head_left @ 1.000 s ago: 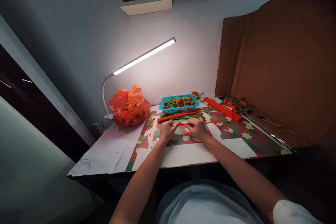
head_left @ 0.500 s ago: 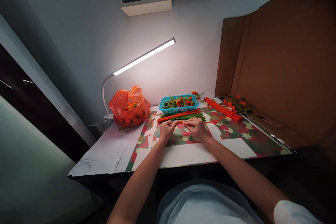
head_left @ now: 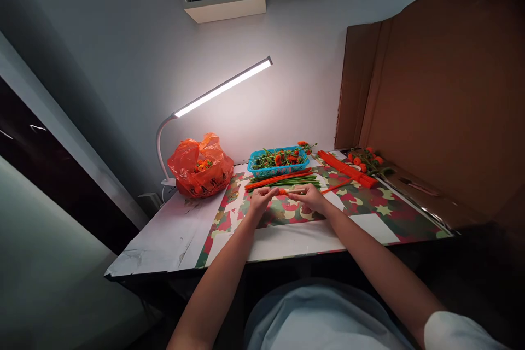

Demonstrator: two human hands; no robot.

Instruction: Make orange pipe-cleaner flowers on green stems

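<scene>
My left hand [head_left: 261, 198] and my right hand [head_left: 307, 197] are raised a little over the patterned mat [head_left: 369, 205], fingers pinched. Between them runs a thin orange pipe cleaner [head_left: 331, 188]; its near end is coiled at the fingertips and its tail points right. Just behind the hands lies a bundle of green and orange stems [head_left: 284, 180]. A blue basket [head_left: 279, 161] of small orange flowers stands behind that.
An orange plastic bag [head_left: 200, 165] sits at the back left beside a lit white desk lamp [head_left: 213, 94]. Orange sticks [head_left: 346, 168] and more small flowers [head_left: 366, 158] lie at the back right. A brown cardboard sheet [head_left: 435, 93] walls the right side. A shelf [head_left: 223, 5] hangs above.
Both hands have lifted slightly and moved away from me, still pinching the orange pipe cleaner. The head camera has tilted a touch.
</scene>
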